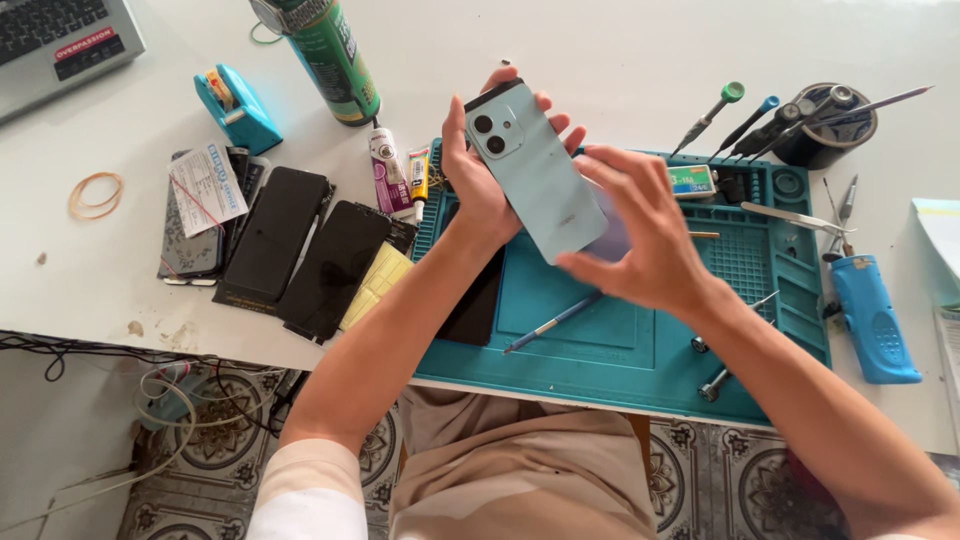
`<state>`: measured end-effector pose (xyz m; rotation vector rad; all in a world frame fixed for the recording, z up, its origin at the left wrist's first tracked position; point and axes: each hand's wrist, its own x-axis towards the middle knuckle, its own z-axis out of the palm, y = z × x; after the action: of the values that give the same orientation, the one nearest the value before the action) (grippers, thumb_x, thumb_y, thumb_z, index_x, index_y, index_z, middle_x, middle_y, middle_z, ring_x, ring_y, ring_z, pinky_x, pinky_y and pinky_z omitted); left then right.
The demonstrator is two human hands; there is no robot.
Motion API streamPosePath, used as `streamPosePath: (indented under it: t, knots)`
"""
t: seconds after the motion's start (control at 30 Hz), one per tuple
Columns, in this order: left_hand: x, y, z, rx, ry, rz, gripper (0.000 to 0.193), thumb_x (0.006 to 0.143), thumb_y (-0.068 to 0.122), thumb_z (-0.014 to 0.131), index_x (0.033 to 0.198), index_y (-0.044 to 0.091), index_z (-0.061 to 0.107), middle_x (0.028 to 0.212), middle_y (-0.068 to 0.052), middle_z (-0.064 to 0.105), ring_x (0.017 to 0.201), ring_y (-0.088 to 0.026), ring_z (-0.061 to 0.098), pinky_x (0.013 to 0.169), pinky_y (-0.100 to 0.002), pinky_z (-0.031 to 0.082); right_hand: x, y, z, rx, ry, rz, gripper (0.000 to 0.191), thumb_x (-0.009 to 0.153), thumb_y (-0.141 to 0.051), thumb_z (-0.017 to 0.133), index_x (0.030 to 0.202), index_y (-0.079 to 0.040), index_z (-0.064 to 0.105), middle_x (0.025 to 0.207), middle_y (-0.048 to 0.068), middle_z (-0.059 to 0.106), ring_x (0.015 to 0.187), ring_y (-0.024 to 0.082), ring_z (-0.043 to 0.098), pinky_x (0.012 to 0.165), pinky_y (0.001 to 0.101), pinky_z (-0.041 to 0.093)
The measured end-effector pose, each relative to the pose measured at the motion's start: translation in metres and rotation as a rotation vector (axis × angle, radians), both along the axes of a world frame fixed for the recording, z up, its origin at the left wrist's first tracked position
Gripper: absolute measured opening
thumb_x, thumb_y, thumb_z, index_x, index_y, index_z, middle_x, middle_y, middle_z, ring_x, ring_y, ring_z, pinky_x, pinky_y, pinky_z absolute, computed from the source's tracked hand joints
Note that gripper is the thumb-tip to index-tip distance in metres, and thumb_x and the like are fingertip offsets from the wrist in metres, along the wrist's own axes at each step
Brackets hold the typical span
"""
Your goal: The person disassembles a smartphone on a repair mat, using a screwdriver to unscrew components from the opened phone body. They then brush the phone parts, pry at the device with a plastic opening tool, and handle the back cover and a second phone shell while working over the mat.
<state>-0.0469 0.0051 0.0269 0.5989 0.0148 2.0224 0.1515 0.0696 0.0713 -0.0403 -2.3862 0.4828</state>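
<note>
A pale blue-green smartphone [535, 170] is held back side up above a teal work mat [640, 350], its two camera lenses at the upper left. My left hand [478, 175] grips its top end from behind, fingers wrapped round both edges. My right hand [640, 235] holds the lower end, thumb under the bottom edge and fingers spread over the back. A blue-handled tool [553, 322] lies on the mat below the phone.
Several dark phone screens [300, 245] and yellow pads lie left of the mat. A green spray can [330, 55], glue tubes [390, 172] and a teal tape dispenser [237, 108] stand behind. Screwdrivers in a black holder [825, 125], tweezers and a blue device [872, 318] are at right.
</note>
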Motion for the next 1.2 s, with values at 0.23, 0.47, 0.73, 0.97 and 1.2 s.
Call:
streamPosePath:
  t: [0.23,0.47,0.73,0.97,1.2]
  knots:
    - [0.0039,0.0001,-0.0004,-0.048,-0.010,0.039,0.061,0.108,0.062,0.029,0.138,0.014,0.051,0.113,-0.015,0.062,0.105,-0.032,0.066,0.105,-0.059,0.053,-0.0066,-0.0095,-0.0038,0.073,-0.094,0.044,0.056,0.084,-0.033,0.088,0.135,-0.020,0.068,0.156,0.013,0.045,0.143,0.037,0.043,0.112,0.0494,0.049]
    - [0.0070,0.0003,-0.0002,-0.075,0.011,0.001,0.052,0.107,0.053,0.036,0.141,0.016,0.048,0.114,-0.013,0.060,0.105,-0.030,0.065,0.106,-0.057,0.054,-0.0062,-0.0073,-0.0093,0.043,-0.122,0.055,0.057,0.083,-0.035,0.087,0.135,-0.019,0.069,0.155,0.012,0.045,0.143,0.038,0.044,0.111,0.0487,0.051]
    - [0.0085,0.0021,0.0039,-0.207,0.007,0.088,0.044,0.109,0.044,0.042,0.147,0.024,0.047,0.109,-0.010,0.058,0.097,-0.024,0.061,0.099,-0.057,0.055,-0.0068,-0.0095,-0.0062,0.043,-0.126,0.044,0.059,0.084,-0.034,0.086,0.138,-0.017,0.067,0.156,0.012,0.045,0.140,0.037,0.046,0.110,0.0486,0.050]
    - [0.0076,0.0070,0.0021,-0.311,-0.073,0.096,0.038,0.105,0.037,0.047,0.139,0.022,0.044,0.111,-0.010,0.058,0.102,-0.026,0.062,0.097,-0.055,0.055,-0.0082,-0.0050,-0.0060,0.038,-0.151,0.041,0.061,0.084,-0.035,0.084,0.140,-0.019,0.066,0.156,0.012,0.048,0.140,0.036,0.046,0.112,0.0493,0.047]
    - [0.0070,0.0040,0.0060,-0.364,0.002,0.104,0.056,0.095,0.021,0.053,0.148,0.031,0.043,0.110,-0.007,0.054,0.100,-0.021,0.059,0.092,-0.046,0.055,-0.0068,-0.0038,-0.0095,-0.006,-0.160,0.058,0.058,0.090,-0.034,0.080,0.143,-0.019,0.062,0.156,0.013,0.048,0.142,0.037,0.048,0.109,0.0491,0.049]
